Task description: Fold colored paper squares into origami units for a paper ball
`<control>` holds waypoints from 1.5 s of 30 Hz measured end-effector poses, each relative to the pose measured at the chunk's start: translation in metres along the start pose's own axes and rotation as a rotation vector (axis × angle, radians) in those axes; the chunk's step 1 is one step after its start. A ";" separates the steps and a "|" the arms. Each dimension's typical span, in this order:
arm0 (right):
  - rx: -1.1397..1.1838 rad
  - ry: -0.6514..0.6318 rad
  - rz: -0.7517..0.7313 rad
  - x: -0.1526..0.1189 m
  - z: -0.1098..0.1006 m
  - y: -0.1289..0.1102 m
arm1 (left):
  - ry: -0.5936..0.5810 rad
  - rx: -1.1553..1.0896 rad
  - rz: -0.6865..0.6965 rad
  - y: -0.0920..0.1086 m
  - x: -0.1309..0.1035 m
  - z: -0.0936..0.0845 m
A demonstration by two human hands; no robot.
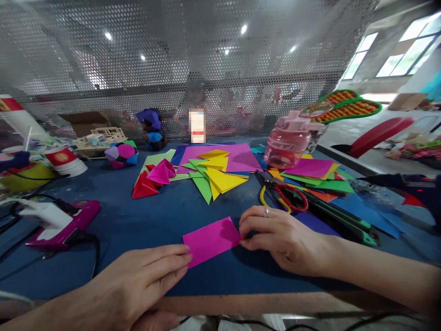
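Note:
A folded rectangle of magenta paper (212, 240) lies at a slant between my two hands, low over the blue tabletop. My left hand (148, 276) is closed on its left end, fingers together; the thumb is hidden. At the right end, my right hand (275, 236), with a ring on one finger, pinches the corner between thumb and fingertips. Beyond the paper are folded yellow pieces (225, 182), folded green pieces (201, 184), a red folded piece (146, 185) and a magenta folded piece (161, 172). Pliers with red and yellow handles (291, 200) rest just past my right hand.
A green-black utility knife (341, 216) lies right of the pliers, near stacked coloured paper (313, 169) and a pink bottle (287, 140). A glue gun (409, 184) is far right. Left are a magenta power strip (65, 225) with cables, paper cups (65, 161) and a paper ball (121, 154).

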State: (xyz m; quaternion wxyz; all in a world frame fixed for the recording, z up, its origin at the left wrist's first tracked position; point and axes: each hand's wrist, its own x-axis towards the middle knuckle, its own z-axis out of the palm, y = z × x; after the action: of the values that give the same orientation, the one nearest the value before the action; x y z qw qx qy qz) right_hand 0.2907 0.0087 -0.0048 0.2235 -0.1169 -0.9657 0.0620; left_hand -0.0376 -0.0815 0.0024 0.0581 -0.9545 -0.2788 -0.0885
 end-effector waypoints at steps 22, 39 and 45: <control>-0.011 -0.036 0.107 0.064 0.008 -0.018 | 0.181 -0.764 -0.405 -0.056 0.101 -0.003; -0.257 0.088 -0.244 0.044 0.015 -0.007 | 0.144 -1.264 -0.497 -0.047 0.084 0.009; -0.229 0.006 -0.200 0.040 0.011 0.008 | 0.196 -1.359 -0.667 -0.046 0.082 0.022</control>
State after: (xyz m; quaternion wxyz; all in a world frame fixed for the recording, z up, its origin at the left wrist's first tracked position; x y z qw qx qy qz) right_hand 0.2528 0.0256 0.0005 0.2168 -0.0451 -0.9726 -0.0715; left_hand 0.0081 0.0035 0.0002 -0.5472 -0.6336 -0.4301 -0.3379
